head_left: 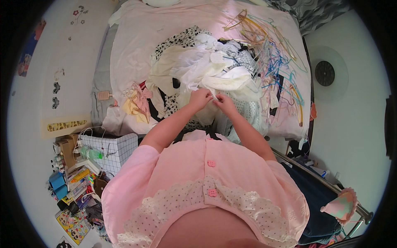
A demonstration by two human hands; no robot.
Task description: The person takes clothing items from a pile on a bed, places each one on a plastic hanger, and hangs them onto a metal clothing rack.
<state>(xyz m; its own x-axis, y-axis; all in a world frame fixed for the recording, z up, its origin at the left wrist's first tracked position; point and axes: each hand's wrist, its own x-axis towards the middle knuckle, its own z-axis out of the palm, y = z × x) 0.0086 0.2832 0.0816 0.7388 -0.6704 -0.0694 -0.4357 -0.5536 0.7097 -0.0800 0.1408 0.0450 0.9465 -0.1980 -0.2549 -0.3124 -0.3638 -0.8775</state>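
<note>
My left hand and my right hand come close together at the near side of a heap of clothes. Both are closed, pinching a thin white garment between them; its sheer cloth hangs down toward me. Behind it the heap holds cream and white clothes and a white piece with black spots. Sheer dotted fabric drapes down beside my right hand. The exact edge or part under my fingertips is too small to make out.
Many tangled clothes hangers lie at the right of the bed. Small pink and yellow garments and a hairbrush are at the left. A checked box stands near left; a metal rail runs near right.
</note>
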